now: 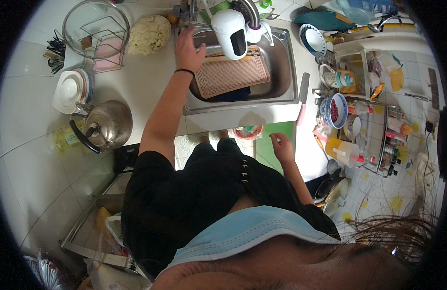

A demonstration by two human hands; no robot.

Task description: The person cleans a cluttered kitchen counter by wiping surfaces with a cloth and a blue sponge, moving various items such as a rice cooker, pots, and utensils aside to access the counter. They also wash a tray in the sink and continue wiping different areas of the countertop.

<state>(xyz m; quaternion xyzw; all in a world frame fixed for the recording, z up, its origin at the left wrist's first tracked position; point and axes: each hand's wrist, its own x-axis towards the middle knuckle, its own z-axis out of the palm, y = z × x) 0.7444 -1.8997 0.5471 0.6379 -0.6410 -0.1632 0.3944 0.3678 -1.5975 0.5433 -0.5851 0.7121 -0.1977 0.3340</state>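
My left hand (190, 50), a black band at its wrist, reaches over the left rim of the steel sink (239, 103). Its thumb stands apart from the fingers and nothing shows in its grasp. In the sink a pink woven-pattern plastic basket (230, 75) lies tilted, with a wooden-looking stick (218, 58) across its far side. Above it, a white faucet-mounted unit (228, 32) hides part of the basket. Low in front of the counter hangs my right hand (282, 145), fingers loosely curled together and no object visible in them. A dark blue thing (232, 95) shows under the basket.
A cauliflower (150, 34) and a metal kettle (109, 125) stand left of the sink. To the right, a knife (303, 96) with a pink handle lies near the counter edge, beside a bowl (334, 110) of red beans. A red-rimmed bin (248, 133) is below.
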